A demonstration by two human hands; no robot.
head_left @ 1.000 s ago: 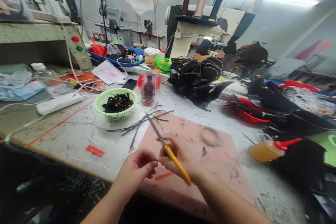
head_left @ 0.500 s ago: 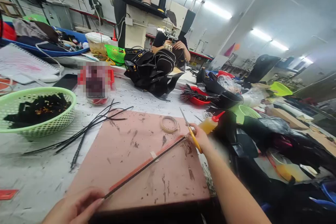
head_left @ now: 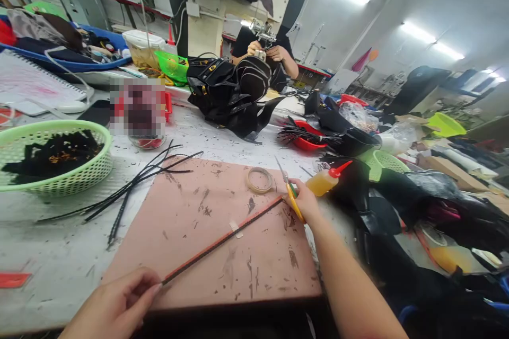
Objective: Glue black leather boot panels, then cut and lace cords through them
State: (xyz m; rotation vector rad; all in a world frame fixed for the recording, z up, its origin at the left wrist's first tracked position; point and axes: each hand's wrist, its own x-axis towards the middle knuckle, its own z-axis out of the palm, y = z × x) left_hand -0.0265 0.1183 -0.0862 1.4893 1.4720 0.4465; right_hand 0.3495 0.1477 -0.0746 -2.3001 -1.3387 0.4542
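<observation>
A thin black strip [head_left: 201,256] stretches diagonally over the pink board [head_left: 191,212], lying along a narrow red-orange band [head_left: 222,233]. My left hand [head_left: 119,296] pinches its near end between thumb and fingertips. At the far end, my right hand [head_left: 305,202] is closed around scissors [head_left: 295,205] with yellow handles, blades pointing up and away. Its fingertips also press at the strip's far end, which they partly hide. A small piece of pale tape [head_left: 236,230] crosses the band. Just beyond my right hand lie a roll of tape [head_left: 259,180] and a yellow bottle [head_left: 323,182] with a red nozzle.
More black strips [head_left: 131,185] lie left of the board, beside a green basket [head_left: 55,185] of black pieces. Black bags [head_left: 226,90] sit at the back, where another person's hands [head_left: 270,52] work at a sewing machine. Black material [head_left: 382,212] is heaped on the right.
The black strip has shifted onto the red-orange band, covering more of it. Both hands keep their hold. The view has tilted slightly downward.
</observation>
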